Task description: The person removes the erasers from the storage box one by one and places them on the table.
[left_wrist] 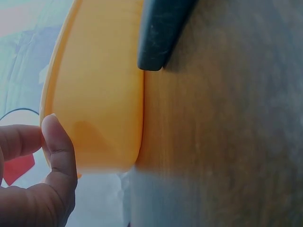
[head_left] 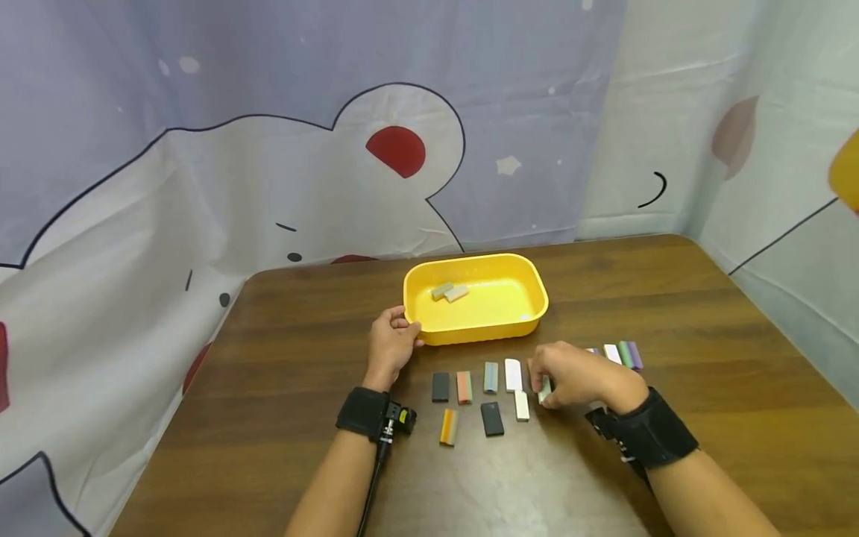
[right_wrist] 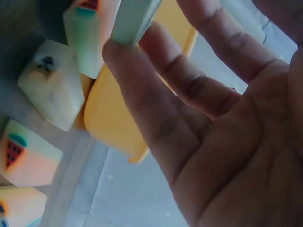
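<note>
A yellow plastic basket (head_left: 470,333) stands on the table, with two small erasers (head_left: 456,293) lying inside it towards the left. My left hand (head_left: 392,347) grips the basket's front left corner; in the left wrist view the thumb and a finger (left_wrist: 59,146) pinch its rim. To the right, my right hand (head_left: 570,377) reaches down among the loose erasers and pinches a pale green eraser (right_wrist: 135,21) at the fingertips. Close to that hand lie a white eraser (head_left: 513,375) and a smaller whitish one (head_left: 522,406).
Several more erasers lie in front of the basket, among them a black one (head_left: 492,419), an orange-striped one (head_left: 449,427) and a dark one (head_left: 440,387). A green and purple eraser (head_left: 631,355) lies beyond my right hand. A printed curtain (head_left: 302,186) hangs behind the wooden table (head_left: 302,343).
</note>
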Demonstrator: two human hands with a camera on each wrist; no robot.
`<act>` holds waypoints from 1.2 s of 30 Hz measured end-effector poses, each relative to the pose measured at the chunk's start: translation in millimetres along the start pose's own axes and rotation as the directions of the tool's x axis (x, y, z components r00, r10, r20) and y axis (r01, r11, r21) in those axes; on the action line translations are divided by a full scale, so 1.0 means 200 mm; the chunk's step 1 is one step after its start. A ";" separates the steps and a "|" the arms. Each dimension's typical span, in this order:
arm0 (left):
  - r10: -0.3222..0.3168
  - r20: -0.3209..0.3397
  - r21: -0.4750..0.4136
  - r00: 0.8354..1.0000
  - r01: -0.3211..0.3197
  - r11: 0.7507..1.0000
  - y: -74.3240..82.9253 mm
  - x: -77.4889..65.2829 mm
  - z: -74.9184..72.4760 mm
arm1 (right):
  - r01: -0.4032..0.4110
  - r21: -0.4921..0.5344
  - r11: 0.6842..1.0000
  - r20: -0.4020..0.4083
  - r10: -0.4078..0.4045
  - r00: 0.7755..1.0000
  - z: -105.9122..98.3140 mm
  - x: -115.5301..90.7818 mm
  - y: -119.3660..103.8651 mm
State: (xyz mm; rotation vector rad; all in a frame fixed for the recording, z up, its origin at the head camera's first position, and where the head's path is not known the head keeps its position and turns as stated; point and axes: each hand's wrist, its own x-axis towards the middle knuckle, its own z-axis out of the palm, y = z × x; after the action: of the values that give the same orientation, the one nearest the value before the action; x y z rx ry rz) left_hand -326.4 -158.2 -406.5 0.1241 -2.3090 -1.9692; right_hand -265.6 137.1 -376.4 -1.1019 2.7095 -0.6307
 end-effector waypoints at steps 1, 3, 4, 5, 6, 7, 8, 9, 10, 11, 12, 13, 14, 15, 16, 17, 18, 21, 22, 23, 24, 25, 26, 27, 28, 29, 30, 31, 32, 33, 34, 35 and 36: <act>0.001 0.001 0.000 1.000 -0.001 1.000 0.00 0.00 0.00 | -0.002 -0.007 1.000 0.007 0.002 1.000 0.00 0.00 0.00; 0.006 0.001 0.002 1.000 -0.006 1.000 0.01 0.00 -0.01 | -0.012 -0.016 1.000 0.018 0.012 1.000 0.00 0.00 -0.01; 0.007 0.001 0.001 1.000 -0.007 1.000 0.02 0.00 -0.01 | -0.010 -0.019 1.000 0.023 0.011 1.000 0.01 0.01 -0.01; 0.006 -0.001 -0.002 1.000 -0.006 1.000 0.02 0.00 -0.01 | -0.010 -0.024 1.000 0.026 0.011 1.000 0.01 0.01 -0.02; 0.006 -0.005 -0.003 1.000 -0.006 1.000 0.03 0.00 -0.02 | -0.010 -0.029 1.000 0.027 0.011 1.000 0.01 0.01 -0.02; 0.008 -0.008 -0.003 1.000 -0.008 1.000 0.03 0.00 -0.02 | -0.007 -0.034 0.999 0.027 0.008 1.000 0.01 0.02 -0.02; 0.008 -0.012 -0.003 1.000 -0.008 1.000 0.03 0.00 -0.02 | -0.003 -0.037 0.999 0.029 0.004 1.000 0.02 0.02 -0.03; 0.004 -0.015 -0.003 1.000 -0.004 1.000 0.03 0.00 -0.02 | 0.001 -0.039 0.999 0.032 0.000 0.999 0.02 0.02 -0.03; -0.001 -0.017 -0.002 1.000 0.001 1.000 0.03 0.00 -0.02 | -0.002 -0.046 0.999 0.036 0.003 0.999 0.02 0.02 -0.04; -0.006 -0.017 -0.002 1.000 0.006 1.000 0.04 0.00 -0.02 | -0.010 -0.049 0.999 0.041 0.012 0.999 0.02 0.02 -0.04; -0.007 -0.014 -0.001 1.000 0.007 1.000 0.04 0.00 -0.02 | -0.016 -0.057 0.998 0.043 0.019 0.999 0.02 0.01 -0.04; -0.008 -0.012 -0.003 1.000 0.008 1.000 0.04 0.00 -0.02 | -0.024 -0.060 0.998 0.045 0.026 0.999 0.01 0.01 -0.05; -0.011 -0.009 -0.005 1.000 0.010 1.000 0.04 0.00 -0.01 | -0.034 -0.063 0.997 0.050 0.037 0.998 0.01 0.00 -0.05; -0.010 -0.007 -0.005 1.000 0.010 1.000 0.03 0.00 -0.01 | -0.042 -0.065 0.997 0.055 0.046 0.997 0.01 -0.01 -0.05; -0.009 -0.006 -0.005 1.000 0.009 1.000 0.03 0.00 -0.01 | -0.049 -0.067 0.997 0.059 0.053 0.997 0.01 -0.01 -0.05; -0.008 -0.005 -0.003 1.000 0.008 1.000 0.03 0.00 -0.01 | -0.051 -0.063 0.997 0.063 0.055 0.996 0.01 -0.02 -0.06; -0.010 -0.005 -0.006 1.000 0.010 1.000 0.03 0.00 0.00 | -0.050 -0.062 0.997 0.065 0.054 0.996 0.01 -0.02 -0.06; -0.014 -0.007 -0.011 1.000 0.013 1.000 0.03 0.00 0.01 | -0.046 -0.055 0.997 0.069 0.050 0.996 0.01 -0.03 -0.06; -0.014 -0.007 -0.014 1.000 0.014 1.000 0.03 0.01 0.01 | -0.044 -0.054 0.998 0.068 0.048 0.997 0.02 -0.03 -0.06; -0.012 -0.006 -0.016 1.000 0.012 1.000 0.03 0.01 0.01 | -0.045 -0.057 0.997 0.064 0.048 0.997 0.02 -0.03 -0.06; -0.009 -0.003 -0.019 1.000 0.009 1.000 0.03 0.01 0.01 | -0.049 -0.060 0.997 0.061 0.053 0.997 0.03 -0.03 -0.05; -0.005 0.000 -0.016 1.000 0.005 1.000 0.03 0.01 0.01 | -0.053 -0.063 0.997 0.060 0.057 0.997 0.03 -0.03 -0.06; -0.003 0.003 -0.018 1.000 0.003 1.000 0.03 0.00 0.01 | -0.061 -0.063 0.996 0.061 0.065 0.996 0.04 -0.03 -0.06; -0.001 0.007 -0.018 1.000 0.002 1.000 0.02 0.00 0.01 | -0.069 -0.060 0.996 0.066 0.073 0.995 0.05 -0.03 -0.06; -0.001 0.009 -0.016 1.000 0.002 1.000 0.02 -0.01 0.00 | -0.075 -0.060 0.995 0.069 0.079 0.994 0.05 -0.03 -0.06; -0.001 0.011 -0.015 1.000 0.001 1.000 0.02 -0.01 0.00 | -0.082 -0.060 0.995 0.070 0.086 0.994 0.06 -0.03 -0.07; 0.000 0.014 -0.015 1.000 0.000 1.000 0.02 -0.02 0.00 | -0.086 -0.057 0.995 0.072 0.090 0.993 0.06 -0.03 -0.07; 0.001 0.016 -0.015 1.000 -0.001 1.000 0.01 -0.02 -0.01 | -0.085 -0.058 0.995 0.073 0.090 0.993 0.07 -0.03 -0.08; 0.001 0.015 -0.016 1.000 0.000 1.000 0.01 -0.02 -0.01 | -0.085 -0.062 0.994 0.072 0.090 0.993 0.07 -0.03 -0.08; 0.002 0.015 -0.016 1.000 -0.002 1.000 0.01 -0.02 -0.02 | -0.083 -0.069 0.994 0.069 0.088 0.994 0.08 -0.03 -0.08; 0.003 0.014 -0.017 1.000 -0.002 1.000 0.01 -0.02 -0.02 | -0.080 -0.075 0.994 0.066 0.085 0.994 0.08 -0.02 -0.08; 0.003 0.012 -0.020 1.000 -0.003 1.000 0.01 -0.02 -0.02 | -0.079 -0.078 0.994 0.064 0.084 0.994 0.08 -0.02 -0.08; 0.003 0.011 -0.022 1.000 -0.003 1.000 0.01 -0.02 -0.02 | -0.081 -0.081 0.993 0.063 0.086 0.994 0.08 -0.02 -0.08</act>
State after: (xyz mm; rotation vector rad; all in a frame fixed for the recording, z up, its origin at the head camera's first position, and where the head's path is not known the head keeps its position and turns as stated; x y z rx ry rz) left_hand -322.3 -160.4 -403.7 0.1081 -2.2922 -1.9976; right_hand -247.2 124.8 -382.8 -1.0018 2.7281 -0.4701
